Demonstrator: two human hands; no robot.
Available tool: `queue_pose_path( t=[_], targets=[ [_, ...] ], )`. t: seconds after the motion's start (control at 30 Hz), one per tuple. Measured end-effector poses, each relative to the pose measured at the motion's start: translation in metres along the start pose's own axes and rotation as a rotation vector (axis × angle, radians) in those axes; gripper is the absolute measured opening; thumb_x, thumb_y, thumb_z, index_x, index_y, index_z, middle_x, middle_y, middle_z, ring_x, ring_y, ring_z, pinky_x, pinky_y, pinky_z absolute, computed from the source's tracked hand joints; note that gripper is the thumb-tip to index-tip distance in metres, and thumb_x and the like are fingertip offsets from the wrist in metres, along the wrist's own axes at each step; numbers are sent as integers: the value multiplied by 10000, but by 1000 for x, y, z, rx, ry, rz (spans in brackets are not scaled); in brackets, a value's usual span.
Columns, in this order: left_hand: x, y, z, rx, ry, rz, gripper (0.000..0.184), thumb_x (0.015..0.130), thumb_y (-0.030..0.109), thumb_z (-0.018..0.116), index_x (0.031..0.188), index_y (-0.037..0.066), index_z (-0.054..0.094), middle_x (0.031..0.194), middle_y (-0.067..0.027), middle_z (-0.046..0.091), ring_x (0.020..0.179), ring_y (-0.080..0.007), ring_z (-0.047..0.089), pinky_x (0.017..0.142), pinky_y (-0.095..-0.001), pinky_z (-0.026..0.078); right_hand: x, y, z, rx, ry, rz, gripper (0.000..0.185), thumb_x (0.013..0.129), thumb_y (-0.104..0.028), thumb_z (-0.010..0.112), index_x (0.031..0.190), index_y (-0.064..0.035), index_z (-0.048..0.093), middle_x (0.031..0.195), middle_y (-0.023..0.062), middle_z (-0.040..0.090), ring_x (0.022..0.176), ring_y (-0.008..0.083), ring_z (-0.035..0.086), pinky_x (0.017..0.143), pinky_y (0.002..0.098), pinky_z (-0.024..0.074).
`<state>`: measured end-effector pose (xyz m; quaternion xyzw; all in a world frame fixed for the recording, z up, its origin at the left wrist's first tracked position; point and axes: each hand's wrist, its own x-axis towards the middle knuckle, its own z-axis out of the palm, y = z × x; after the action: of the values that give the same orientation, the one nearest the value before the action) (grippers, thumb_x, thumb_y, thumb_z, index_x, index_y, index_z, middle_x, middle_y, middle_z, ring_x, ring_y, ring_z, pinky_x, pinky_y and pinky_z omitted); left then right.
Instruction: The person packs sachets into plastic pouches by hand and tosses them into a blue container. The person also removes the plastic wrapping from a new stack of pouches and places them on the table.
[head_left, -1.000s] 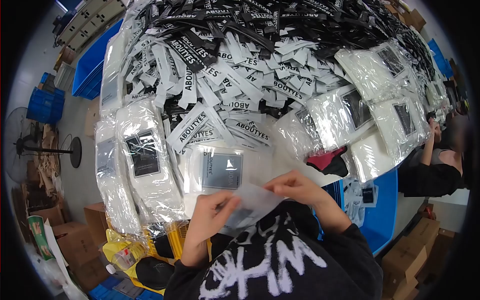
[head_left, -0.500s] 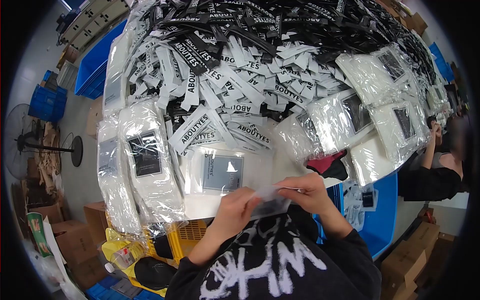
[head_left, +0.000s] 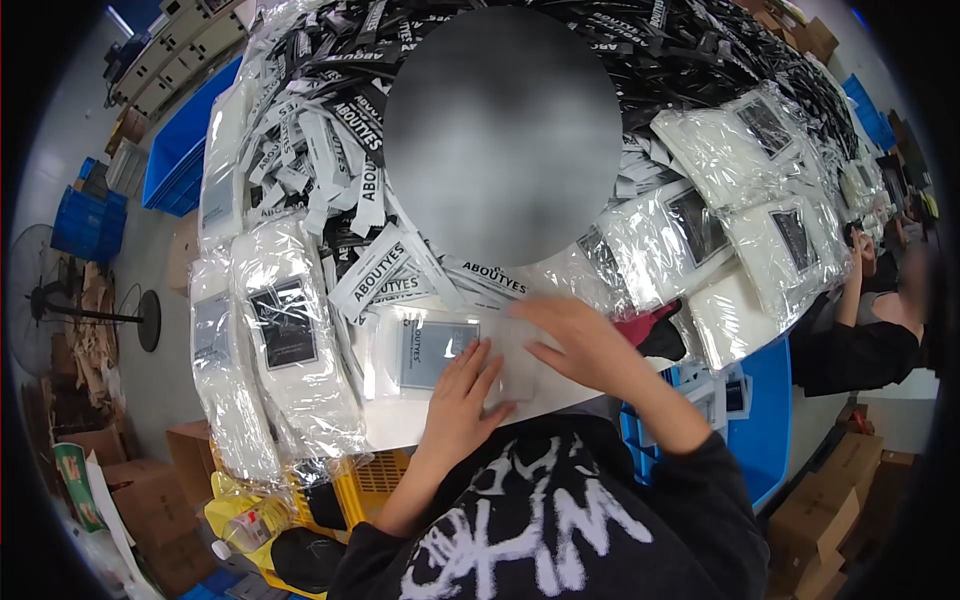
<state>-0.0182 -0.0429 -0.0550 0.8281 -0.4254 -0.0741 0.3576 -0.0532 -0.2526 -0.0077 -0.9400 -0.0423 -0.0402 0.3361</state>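
Observation:
My left hand (head_left: pixel 462 400) lies with fingers stretched out over a pile of clear plastic bags (head_left: pixel 385 345), the top one showing a grey printed panel. My right hand (head_left: pixel 578 342) hovers over the right side of this pile, fingers extended and thumb apart, with nothing visible in it. Its fingertips are slightly smeared and near the white ABOUTYES sachets (head_left: pixel 380 270) heaped behind the bags. Black sachets (head_left: pixel 355 125) with the same lettering lie farther back. A large blurred disc hides the middle of the heap.
Wrapped bundles of bags (head_left: pixel 285 320) line the table's left side, with more wrapped bundles (head_left: pixel 790 235) on the right. A blue bin (head_left: pixel 765 430) with packets stands below right, a yellow crate (head_left: pixel 375 480) below left. Another person's arm (head_left: pixel 852 285) shows at far right.
The small clear packet that both hands pinched is no longer in them. My left hand has flattened onto the bag pile; my right hand has moved up and forward. A blurred disc now covers the heap.

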Motion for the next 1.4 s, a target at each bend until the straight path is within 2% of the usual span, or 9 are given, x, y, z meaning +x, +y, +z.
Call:
queue_pose_path(
  t=[0.1,0.17,0.37,0.53,0.77,0.93,1.13,1.23,1.4],
  targets=[
    [-5,-11,9,-20,39,-19,599,666,190,772,1187,6,540,1266,-180,518,1202,-347,467,997,-441,369,35,3,45,-205,444,-93,357,769,-61,645,1117,-19,578,1082,156,606,1021,337,565,893,410,439],
    [-10,-15,16,22,54,-15,592,645,170,786,1164,1,556,1261,-167,527,1187,-349,481,986,-437,380,8,-19,46,117,609,-198,326,748,-8,647,1070,2,592,1049,157,606,970,329,586,830,408,464],
    [-5,-11,14,70,27,29,579,661,151,778,1172,2,550,1283,-167,518,1207,-341,471,1011,-437,353,-97,-4,58,120,656,-63,256,713,81,620,963,27,623,895,131,633,810,286,621,722,345,495],
    [-6,-13,14,54,6,27,566,672,167,772,1164,-8,556,1256,-170,542,1204,-334,480,1016,-443,346,-148,-1,54,168,643,223,219,719,93,617,927,22,621,839,126,619,747,262,610,672,335,495],
    [-3,-7,11,61,58,39,496,712,200,741,1129,-13,579,1192,-175,574,1133,-334,530,960,-425,400,-14,-23,47,210,581,-108,205,734,53,622,934,12,609,914,111,627,846,265,597,720,353,476],
    [-4,-14,17,99,160,87,246,814,86,593,1046,7,621,1122,-138,607,1084,-299,558,909,-403,427,73,6,87,-249,361,54,271,735,-77,647,999,-27,614,949,122,603,956,285,541,816,388,424],
    [2,-19,24,125,241,144,256,826,76,572,1069,-1,600,1068,-114,635,1045,-249,593,864,-364,442,81,12,72,86,350,21,282,761,-34,610,1041,-9,588,946,133,589,909,334,561,776,389,466],
    [7,-16,21,95,269,146,278,795,64,576,1061,-15,595,1049,-118,640,1030,-243,601,835,-357,449,82,2,59,70,321,103,307,767,-73,640,1063,-21,578,943,137,585,878,337,565,729,388,472],
    [-2,-11,20,7,272,34,304,764,58,587,1052,-40,586,1066,-158,623,1025,-290,593,884,-382,445,88,-8,29,43,318,-92,368,779,-183,700,1093,-44,569,918,119,578,847,299,571,687,359,468]
  ],
)
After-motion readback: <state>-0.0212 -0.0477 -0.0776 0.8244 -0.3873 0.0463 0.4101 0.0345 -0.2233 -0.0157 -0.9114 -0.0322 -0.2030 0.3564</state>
